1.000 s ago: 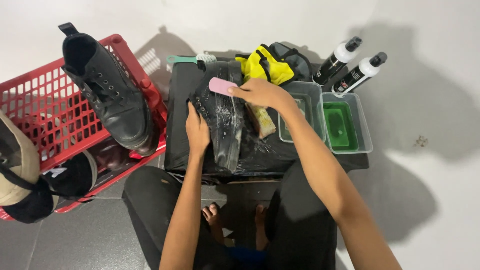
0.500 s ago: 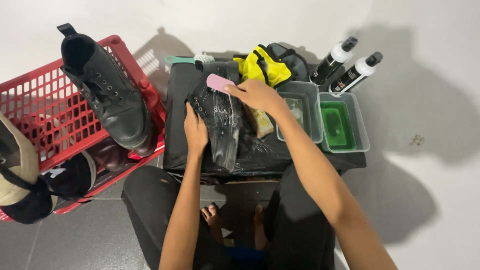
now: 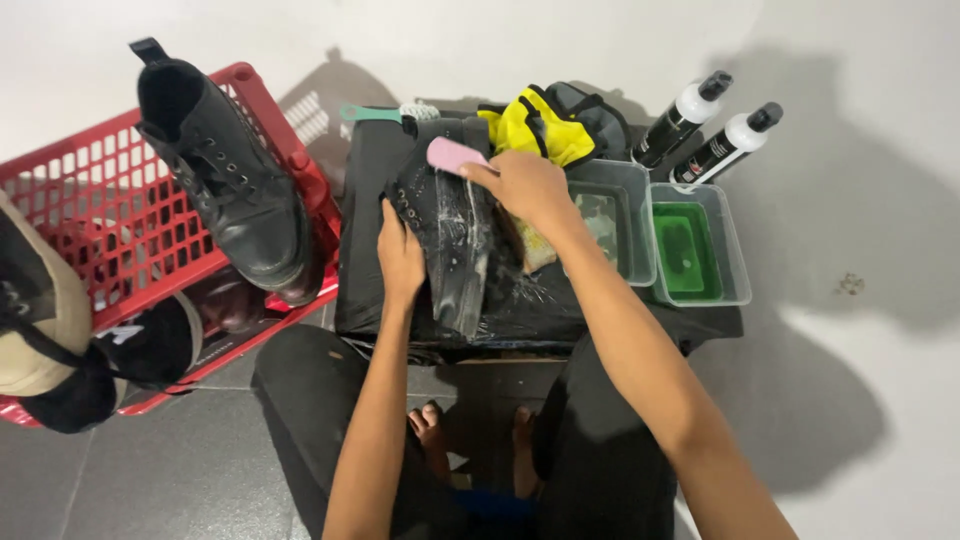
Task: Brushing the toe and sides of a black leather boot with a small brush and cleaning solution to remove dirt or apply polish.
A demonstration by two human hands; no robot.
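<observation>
The right hand (image 3: 525, 185) was clenched around a pink brush (image 3: 455, 155), whose handle stuck out to the left above the far end of a wet black boot (image 3: 455, 240). The left hand (image 3: 400, 255) lay flat with fingers released, pressing against the boot's left side to steady it. The boot lay on its side in the middle of a black surface (image 3: 365, 250), with soapy water shining on it and on the cover beneath. Just right of the right hand stood a clear tub (image 3: 615, 225) of cloudy water, and beside that another tub (image 3: 700, 245) of green liquid. Beyond them, two black spray bottles (image 3: 715, 130) with white tops lay tilted on the white floor, near a yellow glove (image 3: 535, 125) at the surface's far edge. To the left, a red basket (image 3: 110, 200) held a second black boot (image 3: 230, 185) standing upright.
</observation>
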